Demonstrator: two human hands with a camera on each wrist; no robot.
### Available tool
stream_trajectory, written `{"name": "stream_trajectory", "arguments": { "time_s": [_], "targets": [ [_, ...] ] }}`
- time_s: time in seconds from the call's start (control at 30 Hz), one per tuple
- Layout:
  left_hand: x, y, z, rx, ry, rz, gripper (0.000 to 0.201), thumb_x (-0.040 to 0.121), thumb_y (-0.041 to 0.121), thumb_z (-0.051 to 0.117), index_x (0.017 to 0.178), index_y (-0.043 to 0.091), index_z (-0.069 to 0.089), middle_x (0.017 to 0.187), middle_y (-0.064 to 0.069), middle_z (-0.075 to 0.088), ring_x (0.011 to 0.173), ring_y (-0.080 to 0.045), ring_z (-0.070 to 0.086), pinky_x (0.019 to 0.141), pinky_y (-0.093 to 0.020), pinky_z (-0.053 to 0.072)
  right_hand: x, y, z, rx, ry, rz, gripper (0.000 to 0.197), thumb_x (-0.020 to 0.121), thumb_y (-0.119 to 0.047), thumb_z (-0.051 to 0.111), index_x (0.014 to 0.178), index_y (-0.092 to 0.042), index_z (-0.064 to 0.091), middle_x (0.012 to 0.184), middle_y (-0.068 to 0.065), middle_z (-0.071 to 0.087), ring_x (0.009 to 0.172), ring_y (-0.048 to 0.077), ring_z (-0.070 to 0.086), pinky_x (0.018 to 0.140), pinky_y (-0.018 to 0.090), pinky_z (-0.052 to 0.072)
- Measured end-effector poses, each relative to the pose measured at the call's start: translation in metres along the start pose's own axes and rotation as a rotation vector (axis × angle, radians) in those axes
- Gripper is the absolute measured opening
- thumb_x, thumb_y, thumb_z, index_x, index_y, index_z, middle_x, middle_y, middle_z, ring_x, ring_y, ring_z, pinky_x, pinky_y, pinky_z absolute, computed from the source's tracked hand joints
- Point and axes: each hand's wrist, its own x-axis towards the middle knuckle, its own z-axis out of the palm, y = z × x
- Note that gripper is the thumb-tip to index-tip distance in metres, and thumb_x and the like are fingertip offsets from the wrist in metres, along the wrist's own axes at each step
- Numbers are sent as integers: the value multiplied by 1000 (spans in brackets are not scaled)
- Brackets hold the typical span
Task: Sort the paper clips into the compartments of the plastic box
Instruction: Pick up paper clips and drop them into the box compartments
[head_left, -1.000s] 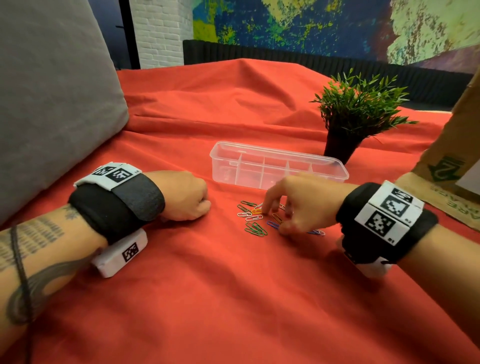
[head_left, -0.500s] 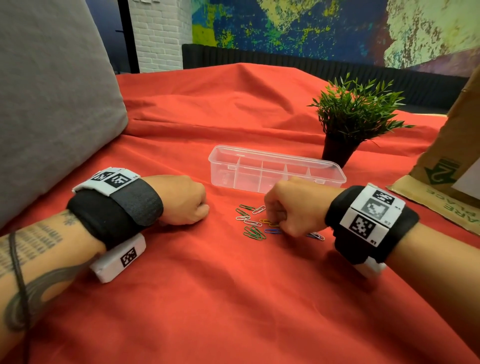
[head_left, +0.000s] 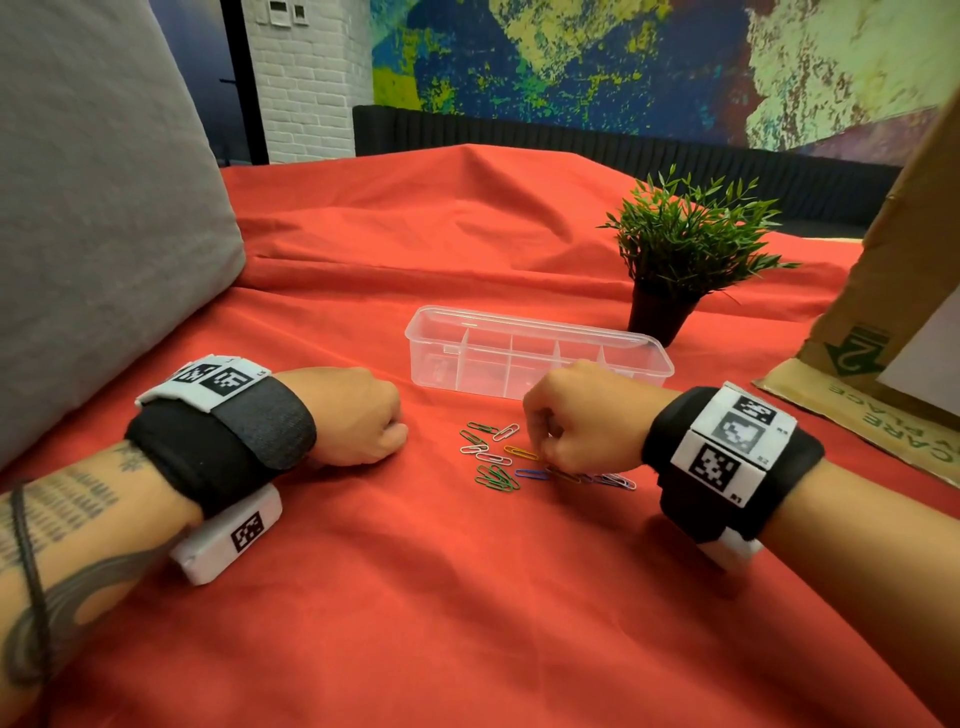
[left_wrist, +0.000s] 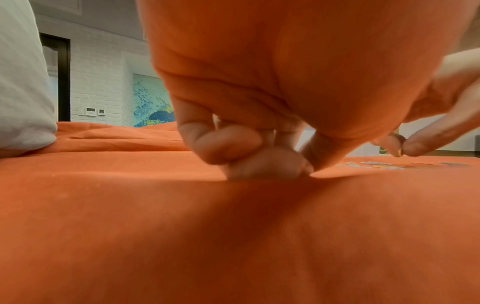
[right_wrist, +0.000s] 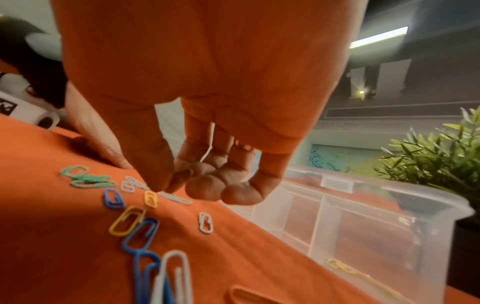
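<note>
Clips (head_left: 498, 460) lie loose on red cloth (head_left: 467, 597), just in front of box (head_left: 535, 358); one yellow clip (right_wrist: 345, 267) already in a compartment. R hand (head_left: 582, 421) over the pile's right side, fingers curled, pinching a yellowish clip (right_wrist: 185, 174). Box lies directly beyond that grip, long axis across the view; R hand nearer it. L hand (head_left: 358, 415) fisted on cloth, holding nothing, just left of the pile. Plant (head_left: 685, 249) behind box.

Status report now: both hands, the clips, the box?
Left hand fisted, idle on cloth. Right hand pinching a yellow clip. Other clips loose beside plastic box. Nothing blocking.
</note>
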Motion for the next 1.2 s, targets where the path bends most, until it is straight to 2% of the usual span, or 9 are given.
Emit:
{"name": "stream_trajectory", "arguments": {
  "time_s": [0.13,0.23,0.33,0.43,0.57,0.8,1.0,1.1,1.2],
  "targets": [
    [-1,1,-1,2,4,-8,49,102,42,39,91,7,70,90,-16,82,86,-36,74,77,-34,55,-2,10,-10,-18,83,1,10,78,-20,66,70,-26,65,68,-8,62,68,14,53,62,27,46],
    [-2,2,-1,6,15,-13,47,103,41,40,90,7,70,93,-17,80,83,-35,69,79,-36,55,0,26,-23,6,235,64,11,76,-32,72,66,-32,67,62,-10,59,65,13,51,64,28,48],
    [-3,3,-3,5,22,-16,46,104,41,41,88,8,68,96,-18,79,79,-34,62,81,-36,56,2,46,-37,70,401,135,8,78,-25,78,70,-25,75,55,-11,53,57,11,50,68,24,40],
    [-3,3,-3,4,17,-21,46,103,41,41,87,7,68,94,-17,79,78,-34,62,82,-37,58,2,68,-46,111,521,250,8,77,-22,78,69,-23,77,61,-7,61,62,15,59,68,26,47],
    [-3,3,-3,5,12,-13,47,103,41,40,86,7,67,92,-17,80,82,-35,69,83,-38,59,3,91,-46,164,574,406,18,77,-23,77,61,-30,69,65,-5,65,77,23,66,78,33,57],
    [-2,2,-2,-7,3,3,48,103,41,40,87,7,69,89,-15,81,86,-36,73,82,-37,58,7,99,-35,183,503,524,21,69,-22,69,51,-32,66,81,6,74,82,28,68,82,40,61],
    [-1,1,-1,-14,3,1,48,103,42,39,83,7,65,90,-15,81,85,-36,72,82,-36,58,1,84,-45,182,643,390,16,75,-18,65,70,-25,79,75,1,75,79,23,69,81,33,58],
    [-1,2,-1,-12,4,-5,44,103,42,40,77,12,60,92,-16,79,81,-35,67,81,-36,57,-10,60,-49,169,534,246,11,76,-17,71,70,-21,79,64,-7,71,66,12,67,70,21,51],
    [-1,3,-2,-5,5,-12,43,104,41,40,76,14,59,95,-17,78,79,-34,63,81,-36,55,-16,33,-45,114,337,117,9,76,-21,73,71,-20,80,61,-10,71,64,6,68,69,21,52]
  ]
}}
